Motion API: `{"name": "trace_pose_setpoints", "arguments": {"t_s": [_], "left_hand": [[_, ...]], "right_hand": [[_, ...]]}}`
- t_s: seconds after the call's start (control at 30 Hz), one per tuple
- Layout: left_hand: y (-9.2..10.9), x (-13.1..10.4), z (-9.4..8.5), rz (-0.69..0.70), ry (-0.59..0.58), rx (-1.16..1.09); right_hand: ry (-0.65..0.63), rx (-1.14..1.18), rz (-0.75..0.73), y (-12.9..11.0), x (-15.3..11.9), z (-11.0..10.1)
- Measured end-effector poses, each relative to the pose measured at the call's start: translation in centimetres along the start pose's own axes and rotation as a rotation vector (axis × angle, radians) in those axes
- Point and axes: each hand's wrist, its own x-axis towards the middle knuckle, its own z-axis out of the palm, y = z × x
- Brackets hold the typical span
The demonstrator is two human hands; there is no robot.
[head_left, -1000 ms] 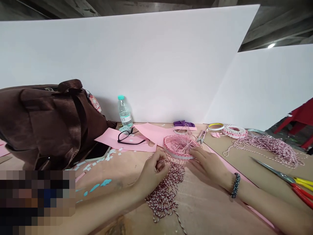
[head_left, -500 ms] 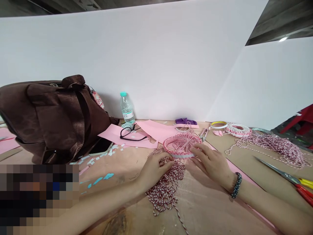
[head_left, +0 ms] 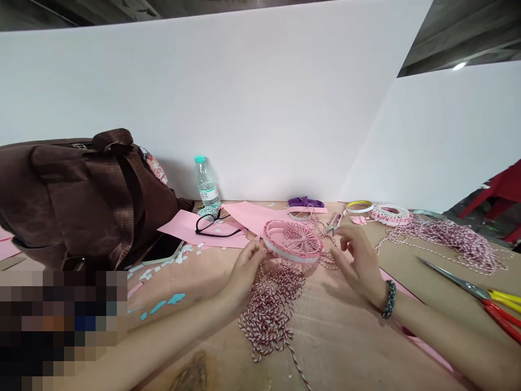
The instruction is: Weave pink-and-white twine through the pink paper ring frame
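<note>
My left hand (head_left: 247, 267) is closed on the left edge of a pink and white ring (head_left: 291, 253), which is tilted above the table and has cord strung across its middle like spokes. To the right of the ring, my right hand (head_left: 358, 263) is open, its thumb and fingers apart, not touching the ring. Below the ring lies a tangled heap of red-and-white cord (head_left: 268, 317), one strand trailing toward the near edge. Small snips (head_left: 334, 222) lie just beyond my right fingertips.
A brown bag (head_left: 81, 201) stands at the left, beside a water bottle (head_left: 207, 182). Black glasses (head_left: 217, 234) rest on pink paper (head_left: 175, 227). Rightward are a tape roll (head_left: 359, 207), another strung ring (head_left: 391, 214), more cord (head_left: 459, 244) and large scissors (head_left: 468, 286).
My right hand has let go of the ring and moved off to its right, fingers spreading. My left hand now grips the ring's left edge, and the ring has shifted left and tilted.
</note>
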Motion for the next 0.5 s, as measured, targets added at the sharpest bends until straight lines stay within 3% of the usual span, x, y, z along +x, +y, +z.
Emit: {"name": "trace_pose_setpoints", "arguments": {"t_s": [0.07,0.13,0.27,0.4,0.5], "left_hand": [[0.0,1.0,-0.4,-0.069,0.138,-0.26],[0.2,2.0,-0.7,-0.153,0.238,-0.407],[1.2,3.3,-0.9,-0.272,0.308,-0.532],[2.2,3.8,-0.2,-0.304,0.382,-0.596],[2.8,4.2,0.5,-0.307,0.316,-0.615]], "right_hand": [[0.021,0.01,0.188,0.8,0.1,0.4],[-0.086,0.043,0.247,1.3,0.2,0.9],[-0.309,0.116,0.162,1.1,0.0,1.7],[-0.284,0.133,0.021,0.5,-0.1,1.5],[-0.238,0.22,0.069,-0.1,0.1,0.8]]}}
